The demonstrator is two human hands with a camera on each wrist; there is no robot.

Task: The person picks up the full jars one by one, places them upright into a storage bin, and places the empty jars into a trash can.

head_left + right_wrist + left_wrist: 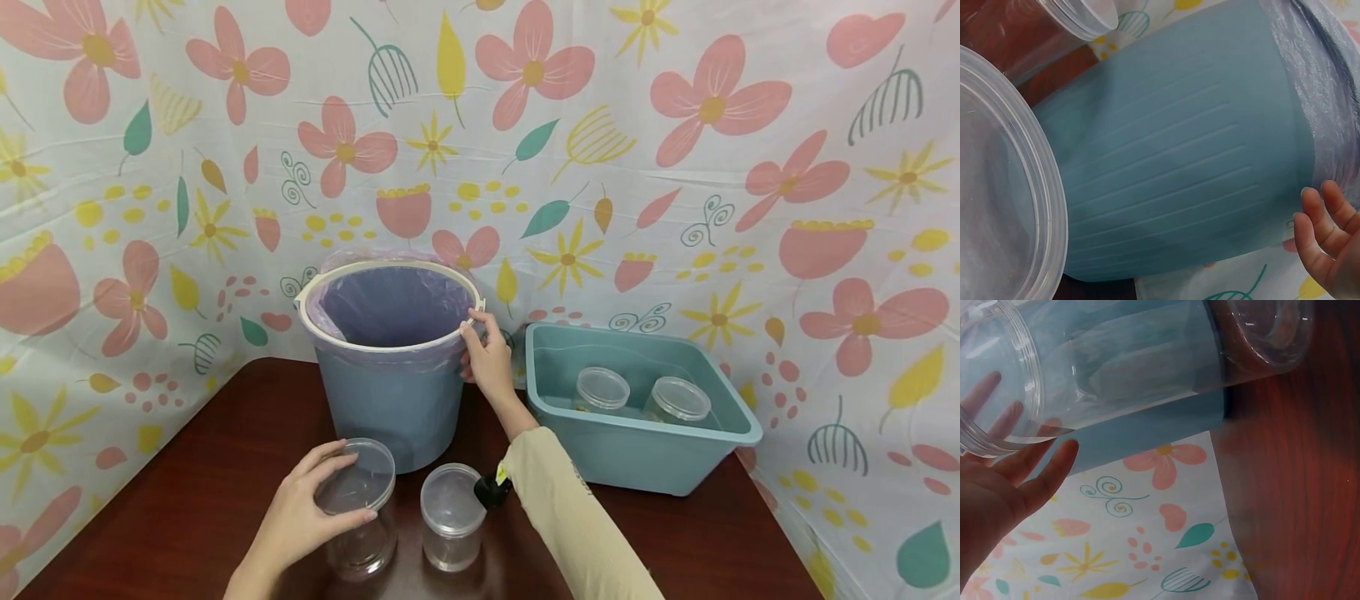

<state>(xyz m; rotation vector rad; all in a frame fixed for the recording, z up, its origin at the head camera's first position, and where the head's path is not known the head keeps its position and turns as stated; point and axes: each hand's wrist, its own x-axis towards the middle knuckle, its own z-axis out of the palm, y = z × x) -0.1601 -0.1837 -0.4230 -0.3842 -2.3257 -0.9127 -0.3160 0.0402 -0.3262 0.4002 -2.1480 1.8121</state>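
Observation:
A blue-grey trash can [390, 400] stands on the table, lined with a thin purple bag [1310, 94] under a white rim ring [360, 343]. My right hand [487, 358] pinches that ring on its right side with thumb and forefinger; the other fingers lie outside the can. In front of the can is a tall clear plastic jar [363, 533] with its lid on. My left hand [303, 504] grips it around the lid, thumb on the near side. Beside it stands a shorter clear jar [452, 533], lidded, under my right forearm.
At the right, a teal plastic basin [622, 446] holds two lidded clear jars [602, 387]. A black wrist camera [492, 492] on the right arm overlaps the shorter jar's edge. Floral-patterned cloth [600, 167] hangs behind and along both sides of the dark wood table [195, 500].

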